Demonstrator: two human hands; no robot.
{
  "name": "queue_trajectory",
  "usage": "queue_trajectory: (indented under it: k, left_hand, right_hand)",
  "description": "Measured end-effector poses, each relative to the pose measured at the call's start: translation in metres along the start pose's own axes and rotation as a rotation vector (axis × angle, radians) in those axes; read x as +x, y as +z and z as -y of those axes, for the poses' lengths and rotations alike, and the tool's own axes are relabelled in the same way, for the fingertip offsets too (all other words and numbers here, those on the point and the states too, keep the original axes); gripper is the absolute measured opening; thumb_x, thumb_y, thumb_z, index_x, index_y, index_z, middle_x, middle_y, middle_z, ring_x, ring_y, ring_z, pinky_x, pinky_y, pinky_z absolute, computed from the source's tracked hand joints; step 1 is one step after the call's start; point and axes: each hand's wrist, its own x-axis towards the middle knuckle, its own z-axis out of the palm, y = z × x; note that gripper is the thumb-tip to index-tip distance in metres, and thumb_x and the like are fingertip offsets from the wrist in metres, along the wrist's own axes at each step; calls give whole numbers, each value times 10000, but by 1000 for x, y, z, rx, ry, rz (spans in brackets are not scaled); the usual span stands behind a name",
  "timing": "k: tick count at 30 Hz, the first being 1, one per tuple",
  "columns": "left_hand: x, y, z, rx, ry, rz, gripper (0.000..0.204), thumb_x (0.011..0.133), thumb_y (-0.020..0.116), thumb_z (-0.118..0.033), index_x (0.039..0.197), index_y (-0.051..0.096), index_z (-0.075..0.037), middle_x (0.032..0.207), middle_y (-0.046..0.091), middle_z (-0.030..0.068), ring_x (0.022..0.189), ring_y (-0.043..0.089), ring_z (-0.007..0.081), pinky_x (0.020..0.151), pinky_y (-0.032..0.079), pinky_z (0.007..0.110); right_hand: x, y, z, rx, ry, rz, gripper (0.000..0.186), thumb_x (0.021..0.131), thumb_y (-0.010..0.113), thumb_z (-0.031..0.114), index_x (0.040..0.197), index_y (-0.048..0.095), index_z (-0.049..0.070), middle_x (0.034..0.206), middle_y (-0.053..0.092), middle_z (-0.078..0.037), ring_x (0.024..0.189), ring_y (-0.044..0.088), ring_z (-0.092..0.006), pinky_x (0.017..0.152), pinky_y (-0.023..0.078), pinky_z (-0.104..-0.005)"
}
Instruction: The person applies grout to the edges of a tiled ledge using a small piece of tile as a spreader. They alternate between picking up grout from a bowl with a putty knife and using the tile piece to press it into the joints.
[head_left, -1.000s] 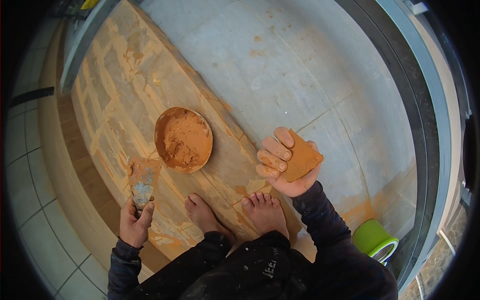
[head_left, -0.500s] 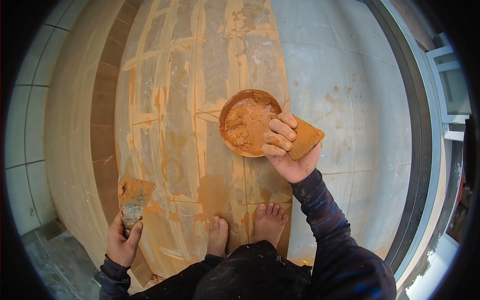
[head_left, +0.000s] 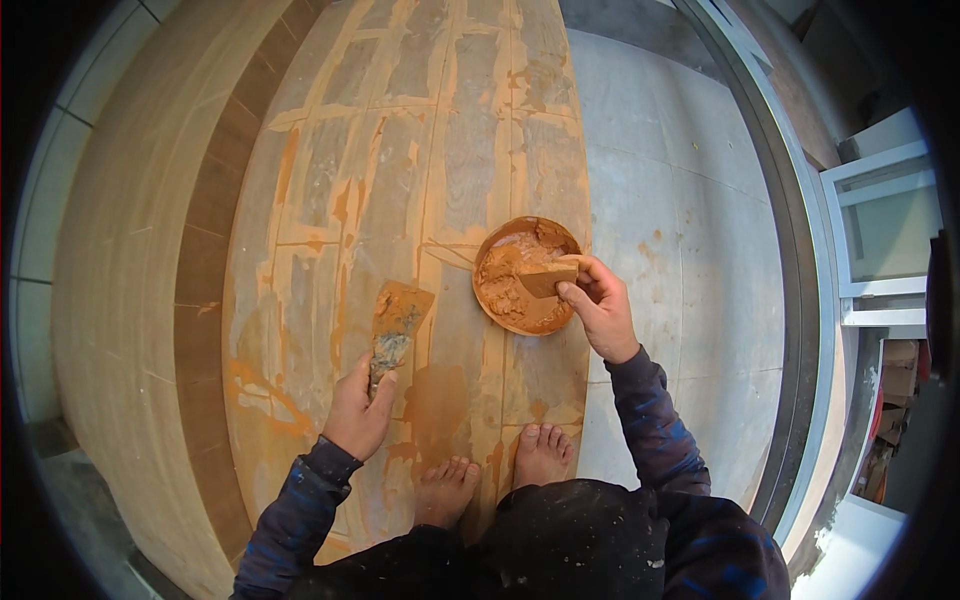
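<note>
A round tub (head_left: 517, 227) of wet orange-brown grout (head_left: 497, 282) stands on the tiled floor ahead of my feet. My right hand (head_left: 606, 312) reaches over its right rim, pinching a flat, grout-coated rectangular spreader (head_left: 540, 284) between thumb and fingers. The spreader's far edge is over or in the grout; I cannot tell how deep it goes. Left of the tub, my left hand (head_left: 359, 412) grips the handle of a putty knife (head_left: 402, 308). Its wide blade points away from me and carries orange smears, with a grey patch near the handle.
Wood-look tiles (head_left: 325, 290) with orange-filled joints run ahead. Bluish-grey tiles (head_left: 690, 290) lie on the right, bounded by a dark curved track (head_left: 790, 330). A brown skirting (head_left: 205, 350) and a light wall border the left. My bare feet (head_left: 540, 455) stand near the tub.
My right hand has turned over and brought the spreader down into the tub area. My left hand has come inward with the putty knife, closer to the tub. The view has shifted slightly.
</note>
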Motion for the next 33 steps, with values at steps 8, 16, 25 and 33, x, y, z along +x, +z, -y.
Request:
queue_trajectory:
  k: [8, 16, 25, 33]
  left_hand:
    - [81, 76, 14, 308, 105, 37, 408, 1002, 480, -212, 1295, 511, 70, 1048, 674, 301, 963, 647, 463, 838, 503, 530]
    - [109, 83, 44, 384, 58, 53, 411, 996, 482, -209, 1322, 517, 38, 1079, 671, 299, 1017, 642, 468, 886, 503, 532]
    - [138, 117, 42, -16, -45, 51, 515, 962, 638, -296, 1320, 499, 47, 833, 660, 132, 618, 645, 231, 554, 527, 367]
    - [143, 126, 33, -30, 2, 87, 268, 970, 667, -269, 1066, 564, -41, 770, 664, 64, 517, 565, 107, 414, 433, 249]
  right_hand:
    - [25, 13, -30, -1486, -516, 258, 353, 884, 568, 126, 1226, 649, 89, 1252, 663, -32, 1108, 557, -235, 981, 422, -372]
    - [17, 38, -37, -1418, -366, 416, 328, 892, 574, 105, 1209, 642, 59, 1069, 693, -54, 1037, 599, -277, 933, 459, -396]
    - [-99, -22, 22, 56, 248, -287, 312, 983, 622, 111, 1272, 592, -2, 996, 701, -13, 870, 627, -99, 819, 521, -279]
    - [-305, -79, 14, 111, 221, -607, 359, 961, 670, 100, 1298, 583, 12, 1146, 714, -66, 1017, 669, -116, 925, 531, -276]
